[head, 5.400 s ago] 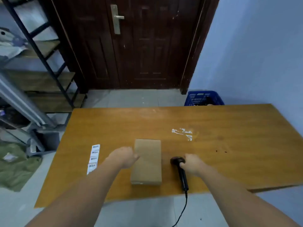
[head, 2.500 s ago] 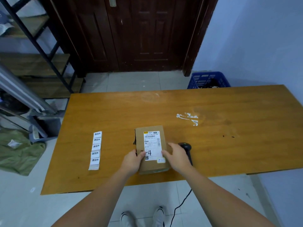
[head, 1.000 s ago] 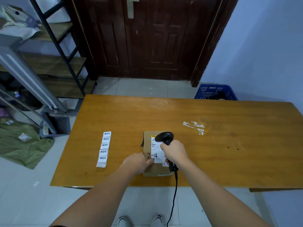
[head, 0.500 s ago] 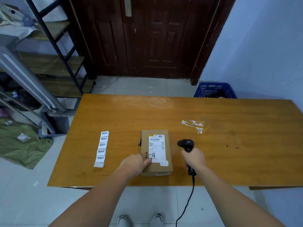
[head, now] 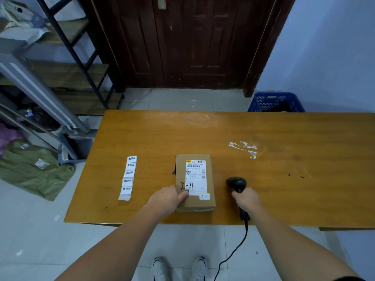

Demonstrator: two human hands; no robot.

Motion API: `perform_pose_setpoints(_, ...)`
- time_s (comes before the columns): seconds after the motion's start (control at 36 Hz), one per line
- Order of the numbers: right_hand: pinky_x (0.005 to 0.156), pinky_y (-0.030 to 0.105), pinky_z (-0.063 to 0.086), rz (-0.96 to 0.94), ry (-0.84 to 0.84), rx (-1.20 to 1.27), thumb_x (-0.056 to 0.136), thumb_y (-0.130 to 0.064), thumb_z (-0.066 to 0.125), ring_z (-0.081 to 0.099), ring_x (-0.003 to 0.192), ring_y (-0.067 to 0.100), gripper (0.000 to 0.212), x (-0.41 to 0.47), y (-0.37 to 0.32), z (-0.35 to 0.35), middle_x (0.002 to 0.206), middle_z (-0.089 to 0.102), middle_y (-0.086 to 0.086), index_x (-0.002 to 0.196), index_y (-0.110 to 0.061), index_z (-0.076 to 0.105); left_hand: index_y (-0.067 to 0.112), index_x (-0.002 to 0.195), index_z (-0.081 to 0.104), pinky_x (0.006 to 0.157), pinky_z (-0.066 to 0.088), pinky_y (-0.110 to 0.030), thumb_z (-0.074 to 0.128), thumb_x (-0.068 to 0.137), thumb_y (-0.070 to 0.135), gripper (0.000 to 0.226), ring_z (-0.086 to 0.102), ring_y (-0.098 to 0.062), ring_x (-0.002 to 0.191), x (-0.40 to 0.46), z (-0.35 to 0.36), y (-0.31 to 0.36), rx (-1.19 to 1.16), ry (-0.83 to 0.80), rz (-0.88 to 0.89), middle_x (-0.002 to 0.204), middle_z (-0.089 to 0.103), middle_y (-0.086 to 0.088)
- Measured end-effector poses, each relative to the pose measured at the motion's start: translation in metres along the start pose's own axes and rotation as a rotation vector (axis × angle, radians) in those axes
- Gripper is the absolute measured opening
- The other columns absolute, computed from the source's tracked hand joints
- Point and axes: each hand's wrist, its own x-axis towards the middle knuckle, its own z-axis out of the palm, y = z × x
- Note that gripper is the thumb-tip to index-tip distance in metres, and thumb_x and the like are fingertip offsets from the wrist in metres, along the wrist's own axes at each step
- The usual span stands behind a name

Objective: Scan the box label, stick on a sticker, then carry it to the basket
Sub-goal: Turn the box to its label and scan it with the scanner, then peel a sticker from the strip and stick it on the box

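Table (head: 223,128): wood, orange-brown. On it: box (head: 200,201), label (head: 195,177) up, near the front edge; sticker strip (head: 128,177) left of the box; scanner (head: 236,184) right of it; white tape scraps (head: 243,148) farther back right.

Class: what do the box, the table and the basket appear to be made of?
Box: plain matte brown cardboard, with folded edges. Table: wood or wood veneer, with visible grain and a slight glossy sheen. Basket: probably moulded plastic, uniform blue with slotted walls.
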Motion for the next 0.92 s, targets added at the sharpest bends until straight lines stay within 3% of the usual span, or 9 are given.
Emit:
perform_pose_setpoints(0.22,0.053,0.030,0.044,-0.016,0.013,-0.062,0.095,-0.035,0.064,0.061,0.068,0.018,0.025,0.009,0.004,0.000,0.078,0.065,0.005,0.081,-0.015,0.059,0.020,0.123,0.060,0.088,0.059,-0.040,0.032,0.100,0.071,0.063,0.064,-0.020,0.102,-0.006,0.001,0.001,0.049,0.064,-0.008,0.113,0.069,-0.002)
perform_pose_setpoints(0.31,0.060,0.032,0.050,-0.047,0.005,-0.085,0.094,-0.040,0.067,0.061,0.071,0.018,0.027,0.007,0.006,-0.006,0.081,0.065,0.004,0.088,-0.014,0.062,0.021,0.121,0.060,0.082,0.060,-0.039,0.030,0.101,0.070,0.060,0.064,-0.020,0.096,-0.009,0.000,0.001,0.135,0.082,0.007,0.105,0.068,-0.001)
perform_pose_setpoints(0.44,0.063,0.031,0.047,-0.094,-0.035,-0.136,0.081,-0.063,0.072,0.061,0.088,0.022,0.069,-0.004,-0.003,-0.037,0.101,0.063,0.005,0.119,-0.008,0.054,0.021,0.104,0.065,0.072,0.060,-0.035,0.034,0.101,0.067,0.056,0.066,-0.017,0.084,-0.012,-0.015,0.006,0.147,0.093,-0.006,0.091,0.068,0.001)
perform_pose_setpoints(0.53,0.089,0.039,0.053,-0.213,-0.039,-0.327,0.085,-0.068,0.062,0.059,0.116,0.031,0.088,-0.013,-0.022,-0.067,0.138,0.055,0.015,0.144,-0.004,0.045,0.016,0.113,0.068,0.067,0.055,-0.035,0.039,0.102,0.057,0.051,0.067,-0.022,0.084,-0.014,-0.041,0.007,0.137,0.154,0.011,0.096,0.071,-0.003)
perform_pose_setpoints(0.58,0.113,0.045,0.043,-0.334,0.008,-0.443,0.091,-0.065,0.056,0.044,0.140,0.033,0.090,-0.020,-0.042,-0.081,0.158,0.039,0.015,0.155,-0.005,0.033,0.014,0.123,0.067,0.063,0.051,-0.034,0.043,0.102,0.050,0.048,0.065,-0.022,0.085,-0.016,-0.062,0.009,0.139,0.165,0.024,0.098,0.070,-0.003)
perform_pose_setpoints(0.61,0.119,0.046,0.036,-0.416,0.047,-0.482,0.094,-0.061,0.054,0.035,0.147,0.032,0.088,-0.027,-0.055,-0.087,0.164,0.031,0.013,0.158,-0.007,0.028,0.014,0.129,0.064,0.068,0.053,-0.036,0.044,0.102,0.049,0.049,0.066,-0.024,0.091,-0.019,-0.073,0.009,0.138,0.170,0.037,0.106,0.071,-0.005)
perform_pose_setpoints(0.67,0.121,0.046,0.030,-0.587,0.118,-0.546,0.097,-0.055,0.054,0.030,0.151,0.030,0.083,-0.044,-0.083,-0.091,0.167,0.027,0.010,0.160,-0.012,0.022,0.014,0.146,0.053,0.095,0.055,-0.043,0.045,0.103,0.048,0.056,0.062,-0.028,0.121,-0.028,-0.095,0.007,0.149,0.153,0.086,0.139,0.064,-0.010)
perform_pose_setpoints(0.72,0.119,0.046,0.034,-0.741,0.100,-0.625,0.099,-0.051,0.052,0.035,0.148,0.029,0.078,-0.063,-0.115,-0.087,0.165,0.031,0.009,0.160,-0.013,0.023,0.013,0.158,0.038,0.116,0.041,-0.045,0.046,0.104,0.050,0.066,0.044,-0.029,0.144,-0.037,-0.115,0.002,0.222,0.107,0.157,0.161,0.044,-0.010)
perform_pose_setpoints(0.92,0.112,0.051,0.041,-0.919,-0.134,-0.802,0.102,-0.047,0.040,0.045,0.138,0.036,0.062,-0.122,-0.205,-0.036,0.154,0.043,0.015,0.151,-0.008,0.039,0.013,0.162,0.029,0.121,0.031,-0.044,0.040,0.107,0.051,0.068,0.032,-0.030,0.152,-0.069,-0.147,-0.041,0.337,0.039,0.121,0.168,0.031,-0.010)
